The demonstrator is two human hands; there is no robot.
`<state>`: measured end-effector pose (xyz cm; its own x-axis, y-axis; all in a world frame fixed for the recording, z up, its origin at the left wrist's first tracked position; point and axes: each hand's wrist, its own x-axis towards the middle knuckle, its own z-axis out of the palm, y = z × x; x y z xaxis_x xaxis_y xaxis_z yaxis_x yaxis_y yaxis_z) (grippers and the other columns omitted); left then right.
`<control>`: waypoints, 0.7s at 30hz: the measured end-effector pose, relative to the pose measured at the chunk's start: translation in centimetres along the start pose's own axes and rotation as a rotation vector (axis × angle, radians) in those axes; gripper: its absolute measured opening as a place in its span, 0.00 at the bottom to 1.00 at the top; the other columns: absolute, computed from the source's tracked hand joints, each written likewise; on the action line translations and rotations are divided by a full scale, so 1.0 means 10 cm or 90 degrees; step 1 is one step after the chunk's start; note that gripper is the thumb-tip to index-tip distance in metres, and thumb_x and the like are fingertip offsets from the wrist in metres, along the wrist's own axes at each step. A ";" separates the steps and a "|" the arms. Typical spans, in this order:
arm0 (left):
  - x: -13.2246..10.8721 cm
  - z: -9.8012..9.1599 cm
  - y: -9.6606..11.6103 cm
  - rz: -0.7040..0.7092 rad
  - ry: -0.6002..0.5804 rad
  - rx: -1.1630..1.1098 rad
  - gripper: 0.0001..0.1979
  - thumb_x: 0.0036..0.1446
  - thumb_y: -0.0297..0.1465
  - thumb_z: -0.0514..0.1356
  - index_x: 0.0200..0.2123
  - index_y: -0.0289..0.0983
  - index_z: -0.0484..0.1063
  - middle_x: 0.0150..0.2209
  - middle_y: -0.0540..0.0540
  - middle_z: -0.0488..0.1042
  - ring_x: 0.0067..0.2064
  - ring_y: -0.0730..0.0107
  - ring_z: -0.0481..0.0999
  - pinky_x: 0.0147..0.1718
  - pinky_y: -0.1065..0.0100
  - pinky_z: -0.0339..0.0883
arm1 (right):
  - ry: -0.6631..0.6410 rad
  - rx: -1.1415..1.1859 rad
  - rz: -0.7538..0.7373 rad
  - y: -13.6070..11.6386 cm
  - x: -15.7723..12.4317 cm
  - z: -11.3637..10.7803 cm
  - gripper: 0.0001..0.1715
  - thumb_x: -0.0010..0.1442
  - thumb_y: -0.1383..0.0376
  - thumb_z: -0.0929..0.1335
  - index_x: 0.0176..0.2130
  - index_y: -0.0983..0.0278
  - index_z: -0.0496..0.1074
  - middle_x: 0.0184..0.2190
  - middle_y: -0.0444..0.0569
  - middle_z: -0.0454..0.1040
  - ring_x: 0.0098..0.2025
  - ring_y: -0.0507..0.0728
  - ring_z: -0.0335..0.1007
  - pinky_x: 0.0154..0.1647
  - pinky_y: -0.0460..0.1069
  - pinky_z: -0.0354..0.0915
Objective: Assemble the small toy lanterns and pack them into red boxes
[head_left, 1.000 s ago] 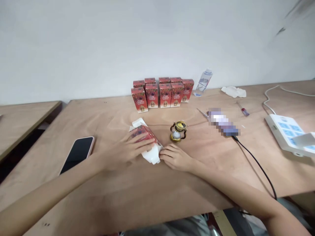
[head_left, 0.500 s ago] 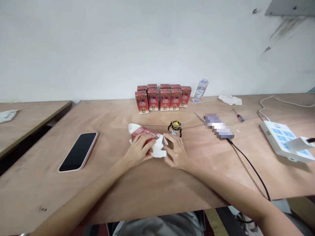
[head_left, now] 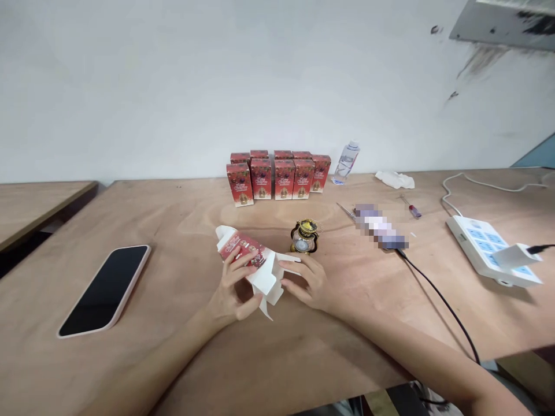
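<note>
A red printed carton (head_left: 246, 247) with white flaps open at both ends lies tilted on the table between my hands. My left hand (head_left: 234, 287) grips it, fingers over the printed face and thumb at the lower edge by the flaps. At the carton's right end, my right hand (head_left: 307, 281) pinches a white flap between thumb and fingers. Just beyond my right hand stands a small black and gold lantern ornament (head_left: 304, 237) with a clear body, touched by neither hand.
Several closed red boxes (head_left: 284, 180) stand in rows by the wall, beside a clear bottle (head_left: 346, 163). A phone (head_left: 105, 290) lies at left. To the right are a cabled, blurred device (head_left: 379, 225), a screwdriver (head_left: 414, 210), tissue (head_left: 394, 179) and a power strip (head_left: 481, 240).
The carton's right-end flaps are spread wider, and more of its printed face shows. My left thumb has moved down to the flaps' lower edge. The camera view has shifted slightly.
</note>
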<state>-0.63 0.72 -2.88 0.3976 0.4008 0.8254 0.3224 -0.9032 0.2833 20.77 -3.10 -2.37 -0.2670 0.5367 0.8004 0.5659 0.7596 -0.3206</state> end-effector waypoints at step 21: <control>0.14 -0.01 0.17 0.077 -0.026 0.202 0.16 0.56 0.24 0.58 0.48 0.39 0.64 0.42 0.46 0.73 0.53 0.65 0.72 0.60 0.53 0.60 | -0.087 0.317 0.315 -0.16 -0.01 0.13 0.25 0.61 0.62 0.66 0.55 0.59 0.55 0.50 0.54 0.69 0.40 0.54 0.74 0.40 0.50 0.73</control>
<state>0.40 -0.28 -1.20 0.4810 0.3057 0.8217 0.5202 -0.8539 0.0131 18.86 -3.86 -2.63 -0.1842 0.8786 0.4407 0.2315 0.4745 -0.8492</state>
